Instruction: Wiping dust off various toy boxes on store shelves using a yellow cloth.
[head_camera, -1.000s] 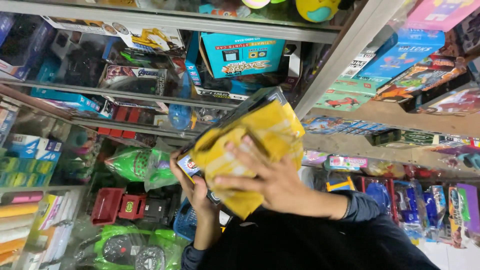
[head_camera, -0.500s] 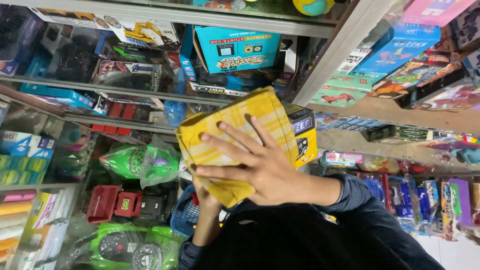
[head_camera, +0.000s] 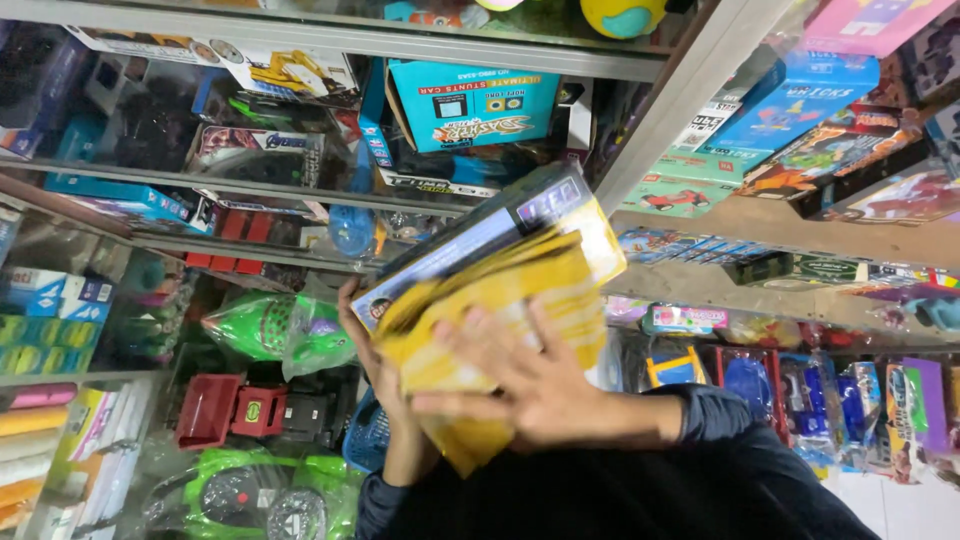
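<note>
A big flat cardboard toy box with a dark blue side (head_camera: 480, 245) sits in the middle of the view, tilted so one corner points to 2 o'clock. A crumpled yellow cloth (head_camera: 480, 310) lies over its front.

The right hand (head_camera: 535, 385) presses flat on the cloth, coming in from 4 o'clock. Its fingers are spread wide open and point to 10 o'clock. The left hand (head_camera: 372, 355) is at 9 o'clock from the box. Its fingers curl round the box's lower edge and grip it from behind. Both arms wear dark blue sleeves (head_camera: 700, 420).

All around are shelves full of toys. At 12 o'clock from the box stands a teal cardboard box with a picture of a toy car (head_camera: 472, 100). At 9 o'clock lies a shiny green plastic toy in a clear bag (head_camera: 275, 325). Just below that sits a red plastic toy truck (head_camera: 235, 408). At 7 o'clock lies a bright green toy car with black wheels (head_camera: 250, 490). At 2 o'clock a grey metal shelf post (head_camera: 680, 95) leans across. At 3 o'clock hang small bagged toys in many colours (head_camera: 800, 385).
</note>
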